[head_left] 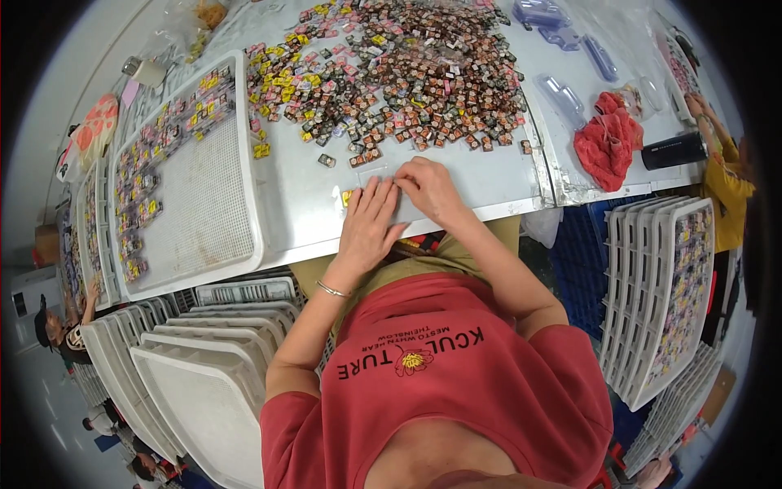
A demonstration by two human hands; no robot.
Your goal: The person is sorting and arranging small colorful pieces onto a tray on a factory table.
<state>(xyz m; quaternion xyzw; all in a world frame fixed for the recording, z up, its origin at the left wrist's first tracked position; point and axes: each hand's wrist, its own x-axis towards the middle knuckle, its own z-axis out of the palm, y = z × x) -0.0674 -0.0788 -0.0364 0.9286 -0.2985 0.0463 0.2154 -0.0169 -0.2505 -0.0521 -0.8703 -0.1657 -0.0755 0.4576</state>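
My left hand point(371, 224) lies with stretched fingers near the table's front edge, over something mostly hidden beneath it. A small yellow packet point(348, 198) peeks out beside its fingers. Touching or almost touching those fingertips, my right hand point(432, 192) has its thumb and fingers pinched together; what they hold, if anything, is too small to make out. Just beyond the hands, a clear plastic edge point(373, 173) shows faintly on the table. Further back spreads a big pile of small wrapped packets point(440, 77), brown, black, pink and yellow.
To the left, a white mesh tray point(204, 196) holds clusters of packets. Stacked white trays point(195, 399) stand below, and more filled trays point(664, 285) at the right. A red cloth point(604, 143), black cylinder point(674, 151) and clear plastic cases point(562, 98) lie right. Other people work nearby.
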